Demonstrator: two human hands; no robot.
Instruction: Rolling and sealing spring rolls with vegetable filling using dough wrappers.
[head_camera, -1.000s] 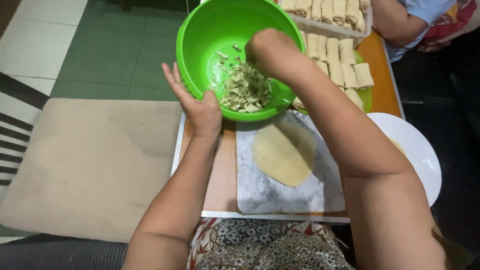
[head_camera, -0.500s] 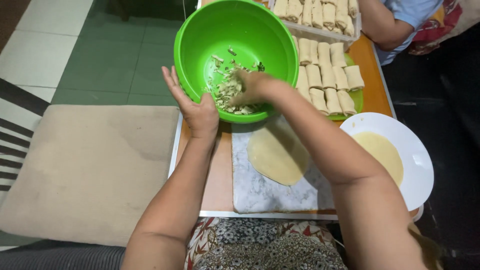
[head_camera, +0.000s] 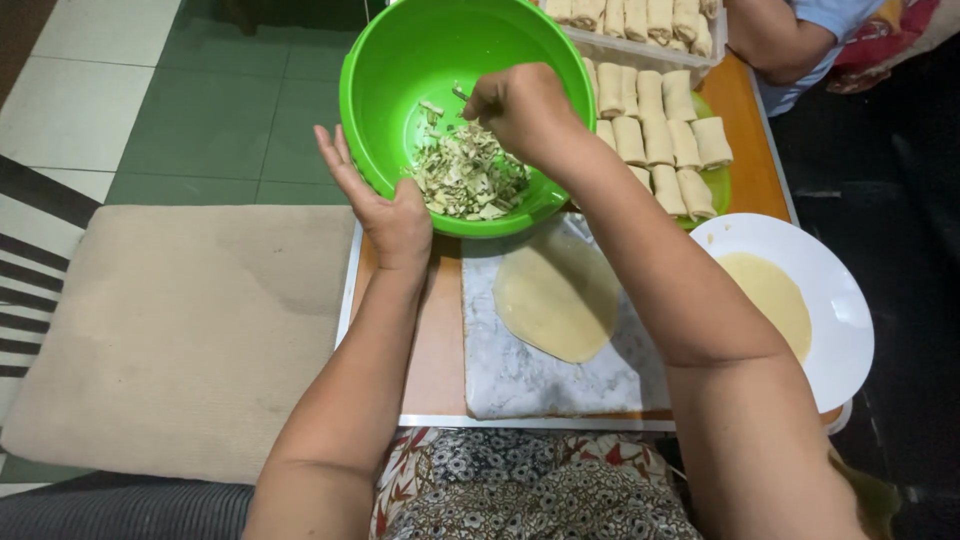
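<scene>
The left hand (head_camera: 392, 212) is open and its palm presses the outer wall of the round green plastic bowl (head_camera: 400, 70), which stands at the far end of the tabletop (head_camera: 435, 350). The right hand (head_camera: 520, 105) is inside the bowl, its fingers pinched together above the chopped pale-green filling (head_camera: 468, 178). A thin round dough sheet (head_camera: 556, 297) lies on the grey marble board (head_camera: 520, 380) just before the bowl.

Bowl (head_camera: 400, 60) holding filling (head_camera: 468, 175) sits behind the board (head_camera: 530, 385), which carries one wrapper (head_camera: 555, 300). Rolls (head_camera: 665, 140) lie right of my bowl; plate (head_camera: 830, 350) right of the board.
</scene>
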